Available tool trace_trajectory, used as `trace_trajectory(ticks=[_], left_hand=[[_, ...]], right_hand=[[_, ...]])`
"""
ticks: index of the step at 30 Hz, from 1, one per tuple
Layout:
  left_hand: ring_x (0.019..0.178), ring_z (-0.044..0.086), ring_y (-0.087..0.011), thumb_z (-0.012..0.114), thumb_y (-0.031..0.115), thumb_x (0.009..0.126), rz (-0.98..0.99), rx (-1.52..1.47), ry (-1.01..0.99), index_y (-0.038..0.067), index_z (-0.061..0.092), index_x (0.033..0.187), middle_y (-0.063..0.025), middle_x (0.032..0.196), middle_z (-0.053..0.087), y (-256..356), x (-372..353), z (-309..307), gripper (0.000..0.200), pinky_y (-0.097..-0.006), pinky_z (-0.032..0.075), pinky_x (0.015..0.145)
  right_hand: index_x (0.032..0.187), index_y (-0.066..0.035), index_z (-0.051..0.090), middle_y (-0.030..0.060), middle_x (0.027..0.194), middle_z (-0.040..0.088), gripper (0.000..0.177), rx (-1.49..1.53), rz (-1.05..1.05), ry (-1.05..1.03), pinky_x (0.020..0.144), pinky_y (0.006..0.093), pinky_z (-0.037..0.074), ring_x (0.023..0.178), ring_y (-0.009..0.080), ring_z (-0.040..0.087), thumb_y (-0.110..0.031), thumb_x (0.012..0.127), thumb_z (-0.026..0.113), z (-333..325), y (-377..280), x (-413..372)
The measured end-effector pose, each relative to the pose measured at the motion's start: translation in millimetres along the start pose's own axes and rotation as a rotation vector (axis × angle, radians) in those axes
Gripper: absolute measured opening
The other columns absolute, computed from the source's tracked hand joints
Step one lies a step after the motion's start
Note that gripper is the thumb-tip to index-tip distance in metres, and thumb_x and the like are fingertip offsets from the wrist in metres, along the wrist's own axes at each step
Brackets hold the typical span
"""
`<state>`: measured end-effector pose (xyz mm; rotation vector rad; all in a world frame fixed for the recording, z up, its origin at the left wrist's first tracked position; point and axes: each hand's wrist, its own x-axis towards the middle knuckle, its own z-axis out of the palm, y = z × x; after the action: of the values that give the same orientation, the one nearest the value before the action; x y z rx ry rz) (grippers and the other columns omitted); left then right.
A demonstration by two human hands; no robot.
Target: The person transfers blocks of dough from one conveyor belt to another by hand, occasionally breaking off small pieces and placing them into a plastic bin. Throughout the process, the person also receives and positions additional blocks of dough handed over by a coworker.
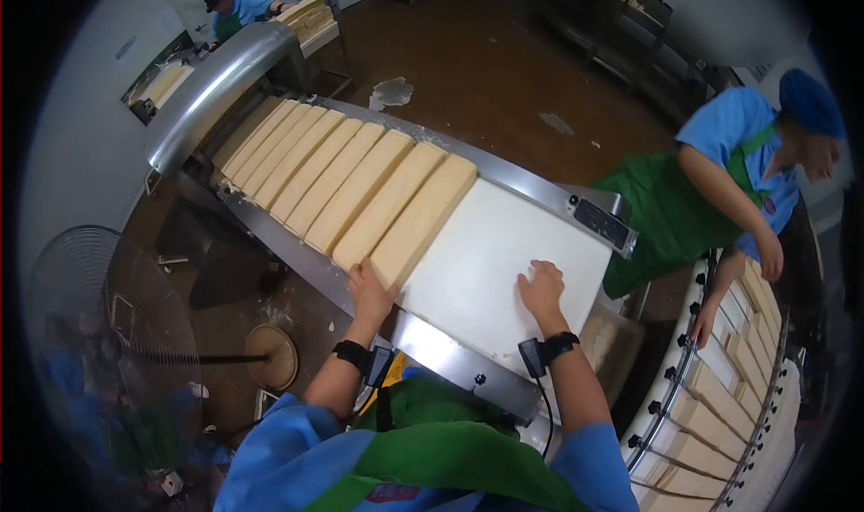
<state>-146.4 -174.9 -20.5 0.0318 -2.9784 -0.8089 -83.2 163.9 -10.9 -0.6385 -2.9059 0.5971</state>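
Long pale slabs [310, 170] lie side by side across a conveyor with a white belt [490, 260]. My left hand [369, 291] is at the near end of the last slab [423, 224], fingers touching its end and thumb apart. My right hand [542, 289] is over the bare part of the belt, its fingers slightly curled and apart, with nothing in it. Each wrist wears a black band with a small device.
A metal hood [220, 89] arches over the conveyor's far end. One co-worker [720, 170] stands at right beside a curved conveyor [702, 413] carrying pale strips; another [238, 13] is at the back left. A fan [117, 332] stands at left.
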Motion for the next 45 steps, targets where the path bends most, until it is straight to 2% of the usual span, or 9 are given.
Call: trace_trajectory(ticks=[12,16,19,23,29,35,38,41,45], left_hand=[[0.098,0.055,-0.0341,0.075,0.051,0.070,0.174,0.290,-0.230,-0.005,0.032,0.138,-0.0191,0.120,0.049,5,20,-7,0.098,-0.0390,0.051,0.079],[0.104,0.054,-0.0348,0.074,0.051,0.070,0.159,0.306,-0.275,-0.006,0.034,0.138,-0.0222,0.125,0.051,4,20,-4,0.097,-0.0402,0.046,0.090],[0.119,0.047,-0.0402,0.072,0.047,0.074,0.228,0.221,-0.332,-0.010,0.035,0.136,-0.0272,0.130,0.048,-12,20,3,0.092,-0.0447,0.036,0.103],[0.116,0.044,-0.0460,0.082,0.018,0.066,0.352,0.026,-0.488,-0.008,0.028,0.138,-0.0285,0.125,0.041,13,16,-9,0.094,-0.0487,0.037,0.101],[0.101,0.053,-0.0491,0.079,0.023,0.069,0.607,-0.155,-0.801,-0.006,0.027,0.135,-0.0279,0.119,0.040,102,-41,-2,0.089,-0.0484,0.048,0.086],[0.104,0.048,-0.0455,0.076,0.015,0.070,0.861,-0.199,-0.718,-0.003,0.029,0.133,-0.0289,0.121,0.035,161,-97,32,0.081,-0.0475,0.046,0.089],[0.111,0.044,-0.0456,0.075,0.009,0.067,0.902,-0.317,-0.769,0.001,0.035,0.133,-0.0269,0.123,0.036,207,-136,20,0.078,-0.0455,0.043,0.094],[0.118,0.043,-0.0455,0.076,0.007,0.065,1.345,-0.456,-0.711,0.006,0.041,0.133,-0.0271,0.128,0.038,248,-183,17,0.077,-0.0464,0.041,0.098],[0.106,0.054,-0.0406,0.077,0.013,0.065,1.781,-0.692,-0.610,0.011,0.054,0.126,-0.0226,0.127,0.044,284,-252,11,0.065,-0.0431,0.051,0.082]], right_hand=[[0.149,-0.018,0.030,0.0224,0.156,0.015,0.071,-0.032,0.047,-0.089,0.107,0.0507,0.031,0.135,0.0395,0.031,-0.057,0.091,0.045,70,-194,165],[0.148,-0.018,0.033,0.0224,0.154,0.022,0.072,-0.081,0.117,-0.122,0.111,0.0458,0.030,0.145,0.0322,0.018,-0.058,0.090,0.047,73,-217,173],[0.144,-0.017,0.037,0.0222,0.153,0.023,0.081,0.019,0.109,-0.059,0.112,0.0457,0.030,0.141,0.0348,0.025,-0.053,0.077,0.064,96,-189,177],[0.136,-0.008,0.037,0.0174,0.134,0.035,0.072,0.159,0.499,-0.078,0.098,0.0481,0.042,0.119,0.0391,0.045,-0.030,0.074,0.065,-4,-150,129],[0.136,-0.001,0.033,0.0254,0.150,0.013,0.083,-0.075,0.756,0.093,0.093,0.0497,0.044,0.131,0.0393,0.037,-0.042,0.073,0.068,-69,-17,41],[0.139,-0.001,0.025,0.0307,0.147,0.016,0.089,0.481,1.011,0.572,0.097,0.0505,0.044,0.119,0.0498,0.047,-0.033,0.071,0.073,-107,83,-85],[0.137,-0.001,0.025,0.0306,0.137,0.026,0.085,0.353,1.034,0.922,0.097,0.0506,0.044,0.117,0.0486,0.046,-0.032,0.073,0.071,-132,129,-178],[0.134,0.002,0.029,0.0296,0.128,0.034,0.079,0.316,1.094,1.099,0.103,0.0487,0.035,0.120,0.0437,0.037,-0.032,0.075,0.070,-177,166,-295],[0.125,0.010,0.040,0.0324,0.120,0.049,0.074,0.303,1.481,1.082,0.095,0.0498,0.044,0.110,0.0428,0.052,-0.035,0.074,0.069,-225,203,-447]])
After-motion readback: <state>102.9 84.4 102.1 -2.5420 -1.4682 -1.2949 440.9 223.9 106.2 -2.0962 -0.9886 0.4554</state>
